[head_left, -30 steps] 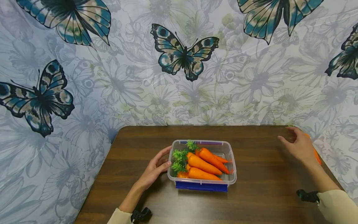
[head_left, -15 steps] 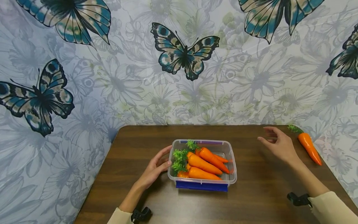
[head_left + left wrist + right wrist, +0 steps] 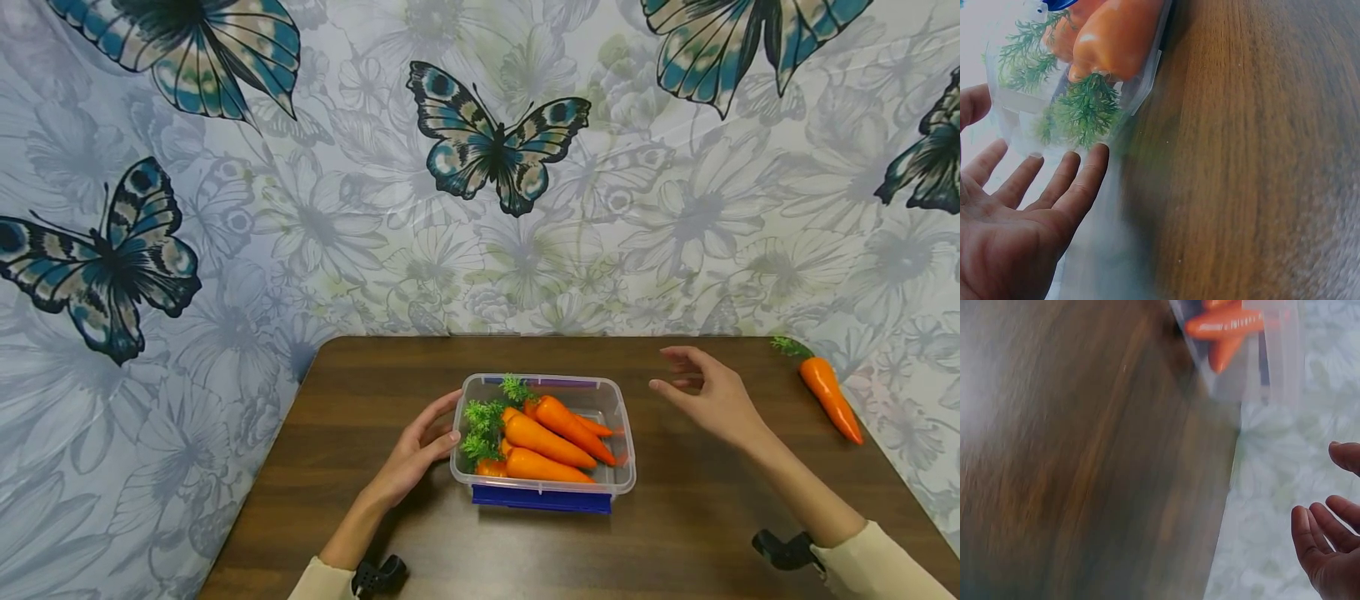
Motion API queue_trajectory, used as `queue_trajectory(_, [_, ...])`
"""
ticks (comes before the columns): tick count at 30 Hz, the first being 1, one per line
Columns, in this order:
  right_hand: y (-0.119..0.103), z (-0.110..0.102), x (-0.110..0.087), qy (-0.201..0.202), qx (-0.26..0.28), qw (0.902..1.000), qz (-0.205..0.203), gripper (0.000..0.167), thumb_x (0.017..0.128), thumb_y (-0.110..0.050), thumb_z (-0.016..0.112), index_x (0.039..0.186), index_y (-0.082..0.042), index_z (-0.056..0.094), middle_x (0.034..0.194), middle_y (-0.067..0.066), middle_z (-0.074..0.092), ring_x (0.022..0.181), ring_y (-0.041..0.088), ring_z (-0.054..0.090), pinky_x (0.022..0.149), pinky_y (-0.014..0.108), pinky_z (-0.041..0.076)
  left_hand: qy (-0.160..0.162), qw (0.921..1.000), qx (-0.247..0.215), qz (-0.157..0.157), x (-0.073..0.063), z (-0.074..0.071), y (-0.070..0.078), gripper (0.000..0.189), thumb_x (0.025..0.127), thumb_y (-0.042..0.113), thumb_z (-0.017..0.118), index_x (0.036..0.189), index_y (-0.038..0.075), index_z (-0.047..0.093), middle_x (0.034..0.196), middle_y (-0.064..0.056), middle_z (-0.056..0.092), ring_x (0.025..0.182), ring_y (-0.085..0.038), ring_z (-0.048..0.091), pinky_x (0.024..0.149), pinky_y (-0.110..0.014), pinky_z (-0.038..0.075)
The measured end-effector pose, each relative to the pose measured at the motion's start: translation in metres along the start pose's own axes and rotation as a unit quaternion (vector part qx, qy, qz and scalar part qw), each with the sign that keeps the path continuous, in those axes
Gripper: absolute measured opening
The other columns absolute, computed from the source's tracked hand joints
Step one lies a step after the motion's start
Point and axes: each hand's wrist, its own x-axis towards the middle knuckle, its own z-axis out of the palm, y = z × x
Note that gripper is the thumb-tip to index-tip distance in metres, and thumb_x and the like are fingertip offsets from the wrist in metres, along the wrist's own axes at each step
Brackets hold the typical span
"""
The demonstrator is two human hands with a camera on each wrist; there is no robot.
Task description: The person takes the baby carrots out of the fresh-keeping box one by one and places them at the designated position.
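A clear plastic container (image 3: 622, 467) with blue side clips stands on the table, without a lid on top. Inside it lie several orange carrots (image 3: 551, 440), their green leafy tops bunched at the left end. My left hand (image 3: 416, 450) rests its fingertips against the container's left wall, fingers spread and nearly straight in the left wrist view. To the right of the container, my right hand (image 3: 712, 396) hovers over the table with loosely bent fingers and nothing in them. One more carrot (image 3: 831, 400) with a green top lies at the table's far right corner.
The brown wooden table (image 3: 360, 392) has a rounded far left corner. Right behind its back edge hangs a pale cloth (image 3: 337, 250) printed with flowers and large butterflies.
My right hand has moved left, away from the carrot at the right corner and toward the container, uncovering that carrot. My left hand and the container have stayed in place.
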Motion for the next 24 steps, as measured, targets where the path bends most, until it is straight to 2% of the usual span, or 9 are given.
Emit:
queue_trajectory(2, [-0.007, 0.004, -0.001, -0.005, 0.002, 0.9999, -0.009, 0.052, 0.1, -0.037, 0.078, 0.145, -0.017, 0.062, 0.141, 0.013, 0.07, 0.113, 0.03, 0.074, 0.093, 0.031, 0.063, 0.0, 1.0, 0.0, 0.001, 0.0, 0.0, 0.0, 0.062, 0.11, 0.018, 0.06, 0.168, 0.027, 0.037, 0.176, -0.006, 0.034, 0.151, -0.048, 0.049, 0.104, -0.033, 0.061])
queue_trajectory(5, [-0.015, 0.011, -0.001, -0.01, 0.01, 0.9996, -0.023, 0.05, 0.099, -0.036, 0.08, 0.142, -0.019, 0.064, 0.136, 0.009, 0.072, 0.109, 0.01, 0.071, 0.093, 0.021, 0.06, 0.0, 1.0, -0.002, 0.004, 0.0, 0.0, 0.0, 0.062, 0.11, 0.017, 0.06, 0.168, 0.026, 0.037, 0.177, -0.008, 0.033, 0.15, -0.049, 0.049, 0.103, -0.032, 0.061])
queue_trajectory(7, [-0.02, 0.015, -0.002, -0.012, 0.017, 0.9992, -0.035, 0.049, 0.098, -0.033, 0.082, 0.141, -0.018, 0.065, 0.133, 0.008, 0.073, 0.107, -0.001, 0.067, 0.093, 0.02, 0.059, -0.001, 1.0, -0.002, 0.006, 0.0, 0.0, -0.001, 0.063, 0.111, 0.017, 0.06, 0.168, 0.026, 0.037, 0.177, -0.009, 0.033, 0.15, -0.05, 0.049, 0.103, -0.032, 0.061])
queue_trajectory(9, [-0.025, 0.019, -0.003, -0.013, 0.021, 0.9986, -0.048, 0.048, 0.097, -0.03, 0.083, 0.14, -0.017, 0.066, 0.133, 0.007, 0.074, 0.106, -0.005, 0.064, 0.093, 0.022, 0.06, -0.002, 1.0, -0.003, 0.008, 0.0, 0.0, -0.001, 0.063, 0.111, 0.017, 0.059, 0.168, 0.025, 0.036, 0.177, -0.01, 0.032, 0.15, -0.05, 0.049, 0.103, -0.032, 0.061])
queue_trajectory(11, [-0.03, 0.023, -0.003, -0.014, 0.023, 0.9979, -0.059, 0.047, 0.096, -0.028, 0.084, 0.139, -0.016, 0.066, 0.133, 0.006, 0.074, 0.106, -0.001, 0.067, 0.093, 0.026, 0.061, -0.002, 1.0, -0.002, 0.009, 0.0, 0.0, -0.001, 0.063, 0.111, 0.016, 0.059, 0.168, 0.025, 0.036, 0.177, -0.011, 0.032, 0.15, -0.051, 0.049, 0.103, -0.032, 0.061])
queue_trajectory(17, [-0.042, 0.036, -0.003, -0.033, 0.043, 0.9955, -0.077, 0.047, 0.096, -0.024, 0.084, 0.138, -0.013, 0.066, 0.131, 0.01, 0.075, 0.105, 0.024, 0.076, 0.094, 0.035, 0.064, -0.001, 0.9999, -0.003, 0.01, 0.0, 0.0, -0.001, 0.062, 0.111, 0.016, 0.059, 0.168, 0.026, 0.037, 0.177, -0.01, 0.033, 0.15, -0.051, 0.049, 0.103, -0.032, 0.061])
queue_trajectory(20, [-0.046, 0.044, -0.003, -0.05, 0.053, 0.9938, -0.085, 0.048, 0.096, -0.024, 0.084, 0.138, -0.01, 0.066, 0.131, 0.013, 0.074, 0.106, 0.028, 0.077, 0.095, 0.04, 0.064, 0.0, 0.9999, -0.005, 0.012, 0.0, 0.0, -0.001, 0.062, 0.111, 0.016, 0.059, 0.168, 0.026, 0.037, 0.177, -0.009, 0.033, 0.15, -0.051, 0.049, 0.103, -0.032, 0.061])
queue_trajectory(24, [-0.052, 0.053, -0.003, -0.068, 0.056, 0.9919, -0.091, 0.05, 0.096, -0.025, 0.084, 0.139, -0.007, 0.066, 0.131, 0.01, 0.074, 0.108, 0.03, 0.077, 0.094, 0.044, 0.064, -0.002, 0.9999, -0.003, 0.013, 0.0, 0.0, -0.001, 0.062, 0.111, 0.016, 0.059, 0.168, 0.026, 0.036, 0.177, -0.01, 0.032, 0.149, -0.051, 0.049, 0.103, -0.032, 0.061])
